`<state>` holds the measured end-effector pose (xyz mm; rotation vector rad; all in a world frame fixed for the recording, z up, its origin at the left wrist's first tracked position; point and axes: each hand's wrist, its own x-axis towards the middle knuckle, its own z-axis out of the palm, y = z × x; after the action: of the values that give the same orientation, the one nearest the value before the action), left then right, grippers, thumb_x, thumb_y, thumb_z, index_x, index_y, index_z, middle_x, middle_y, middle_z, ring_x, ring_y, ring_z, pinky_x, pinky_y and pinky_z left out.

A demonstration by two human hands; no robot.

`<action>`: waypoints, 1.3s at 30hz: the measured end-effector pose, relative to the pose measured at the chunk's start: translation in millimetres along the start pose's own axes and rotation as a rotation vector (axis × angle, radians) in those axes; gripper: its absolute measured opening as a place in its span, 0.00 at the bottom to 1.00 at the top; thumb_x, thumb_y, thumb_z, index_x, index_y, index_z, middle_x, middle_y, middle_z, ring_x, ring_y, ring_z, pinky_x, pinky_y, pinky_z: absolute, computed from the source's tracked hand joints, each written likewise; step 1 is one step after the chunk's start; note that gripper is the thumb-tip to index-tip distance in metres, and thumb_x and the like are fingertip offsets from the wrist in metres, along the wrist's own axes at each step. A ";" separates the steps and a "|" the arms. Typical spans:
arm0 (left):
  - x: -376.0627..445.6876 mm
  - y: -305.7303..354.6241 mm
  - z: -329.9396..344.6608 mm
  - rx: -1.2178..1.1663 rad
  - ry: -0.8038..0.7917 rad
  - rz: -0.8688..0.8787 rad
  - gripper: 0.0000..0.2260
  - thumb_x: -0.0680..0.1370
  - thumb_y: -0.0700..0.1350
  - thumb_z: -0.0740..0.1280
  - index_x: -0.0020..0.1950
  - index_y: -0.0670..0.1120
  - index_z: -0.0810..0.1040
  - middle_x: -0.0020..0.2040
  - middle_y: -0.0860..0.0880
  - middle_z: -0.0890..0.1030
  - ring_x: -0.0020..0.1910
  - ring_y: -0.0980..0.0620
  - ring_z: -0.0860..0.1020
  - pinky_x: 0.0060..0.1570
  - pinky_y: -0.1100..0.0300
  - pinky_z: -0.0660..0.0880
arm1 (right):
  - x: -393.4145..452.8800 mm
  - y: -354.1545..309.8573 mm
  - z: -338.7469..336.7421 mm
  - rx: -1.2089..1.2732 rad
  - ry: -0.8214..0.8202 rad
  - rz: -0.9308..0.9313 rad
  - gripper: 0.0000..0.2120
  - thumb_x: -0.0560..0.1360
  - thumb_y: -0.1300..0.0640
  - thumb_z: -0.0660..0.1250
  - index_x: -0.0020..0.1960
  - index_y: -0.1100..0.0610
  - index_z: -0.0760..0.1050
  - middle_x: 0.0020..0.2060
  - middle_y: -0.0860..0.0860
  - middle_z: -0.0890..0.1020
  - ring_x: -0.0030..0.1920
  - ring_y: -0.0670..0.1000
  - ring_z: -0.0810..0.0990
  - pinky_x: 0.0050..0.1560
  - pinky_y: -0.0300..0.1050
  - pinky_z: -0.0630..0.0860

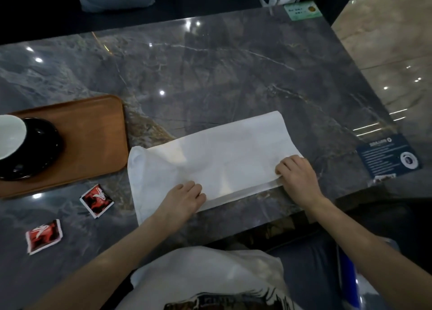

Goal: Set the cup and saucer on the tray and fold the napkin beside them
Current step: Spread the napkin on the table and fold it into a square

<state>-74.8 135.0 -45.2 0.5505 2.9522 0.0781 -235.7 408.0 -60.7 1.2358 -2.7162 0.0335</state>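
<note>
A white napkin (210, 155) lies folded in half on the dark marble table, just right of the wooden tray (93, 134). My left hand (182, 198) grips the napkin's near edge at its middle. My right hand (295, 176) grips the near right corner, where the upper layer sits slightly back from the lower one. On the tray's left part stands a black saucer (39, 150) with a white cup (10, 135) on it, cut off by the frame's left edge.
Two red sachets (97, 199) (44, 236) lie near the table's front left. A dark blue card (389, 156) sits at the right edge, a green card (302, 10) at the far corner. Cushions and a white bag lie beyond the table.
</note>
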 end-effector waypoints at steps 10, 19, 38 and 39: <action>-13.8 -9.5 7.2 -0.047 -0.023 -0.078 0.31 0.43 0.45 0.81 0.44 0.44 0.79 0.31 0.49 0.77 0.25 0.52 0.75 0.21 0.65 0.72 | -8.2 3.6 5.9 -0.014 -0.039 -0.060 0.09 0.65 0.64 0.55 0.38 0.59 0.74 0.34 0.55 0.78 0.34 0.56 0.75 0.38 0.44 0.63; -23.5 -20.6 20.5 -0.032 0.051 -0.169 0.34 0.47 0.38 0.79 0.48 0.45 0.69 0.28 0.47 0.78 0.23 0.48 0.76 0.25 0.62 0.74 | -18.9 13.4 3.9 0.042 -0.082 0.101 0.11 0.58 0.70 0.73 0.36 0.61 0.75 0.33 0.56 0.79 0.34 0.58 0.78 0.35 0.46 0.74; 130.6 71.6 -0.9 0.118 0.109 0.205 0.15 0.56 0.43 0.78 0.39 0.47 0.78 0.34 0.49 0.79 0.30 0.50 0.77 0.27 0.61 0.71 | -31.9 20.4 0.8 0.037 -0.048 0.218 0.11 0.61 0.64 0.75 0.40 0.61 0.76 0.39 0.57 0.81 0.39 0.58 0.79 0.41 0.46 0.75; 130.7 70.7 -1.5 0.104 0.103 0.213 0.15 0.55 0.43 0.78 0.38 0.47 0.78 0.33 0.49 0.78 0.29 0.50 0.77 0.27 0.62 0.70 | -33.7 20.9 2.0 0.035 -0.030 0.218 0.09 0.62 0.65 0.74 0.39 0.61 0.76 0.38 0.57 0.81 0.39 0.58 0.79 0.41 0.46 0.74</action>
<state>-170.6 248.2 -54.7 0.9005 2.9980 -0.0267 -229.8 446.8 -66.9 0.9505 -2.8752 0.0884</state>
